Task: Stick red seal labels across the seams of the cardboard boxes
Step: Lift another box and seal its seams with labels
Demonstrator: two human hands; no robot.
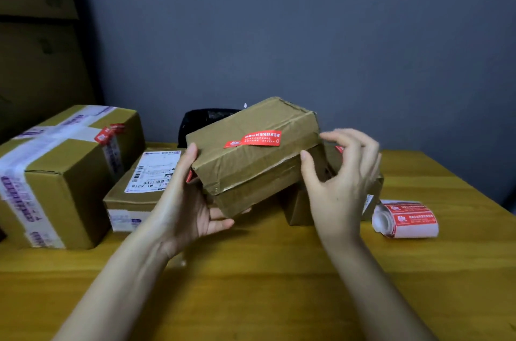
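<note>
The small cardboard box [251, 156] you hold is lifted off the tabletop [251, 284] and tilted, its long axis running from lower left up to the right. A red seal label [252, 139] already lies across the taped seam on its upper face. Your left hand [190, 201] carries the box at its near left end, thumb on the top edge and fingers [220, 222] curled underneath. Your right hand [340, 181] is beside the right end, loosely spread and gripping nothing; I cannot tell whether its thumb touches the box.

The roll of labels [405, 219] lies on the tabletop to your right, nearer the free right hand, so that hand is probably the one to fetch the next label.

A large taped box [64, 173] and a flat box with a shipping label [139, 187] sit to the left.
</note>
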